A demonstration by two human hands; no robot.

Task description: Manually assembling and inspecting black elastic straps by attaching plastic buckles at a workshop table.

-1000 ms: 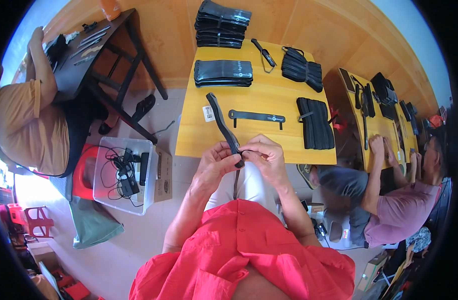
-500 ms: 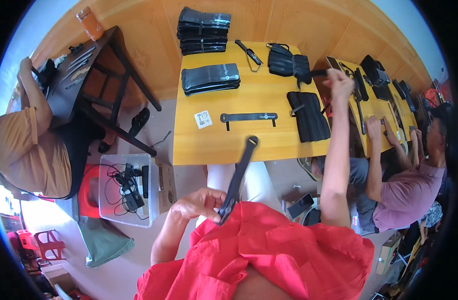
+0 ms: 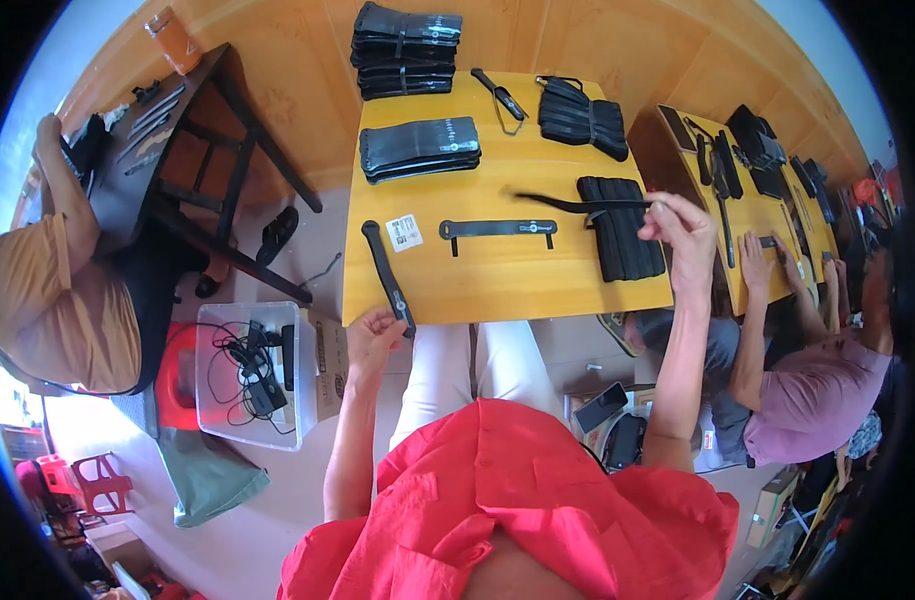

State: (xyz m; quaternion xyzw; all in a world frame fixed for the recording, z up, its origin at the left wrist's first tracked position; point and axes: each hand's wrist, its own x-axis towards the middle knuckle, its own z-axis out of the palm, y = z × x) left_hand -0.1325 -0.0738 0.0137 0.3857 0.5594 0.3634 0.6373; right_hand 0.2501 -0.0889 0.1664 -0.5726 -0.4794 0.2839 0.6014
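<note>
Table (image 3: 538, 285), yellow | wall (image 3: 288, 110), panelled | left hand (image 3: 378, 335) pinching printed strap (image 3: 383, 265) | right hand (image 3: 683, 238) pinching thin strap (image 3: 578, 206)

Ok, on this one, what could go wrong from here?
The left-hand strap reaches the table's front edge, so it might slip off if the left hand lets go carelessly.

The strap in the right hand has a blurred free end above the table; it could brush the flat strap with two tabs and shift it.

The white label lies close to the left-hand strap and might get nudged.
</note>
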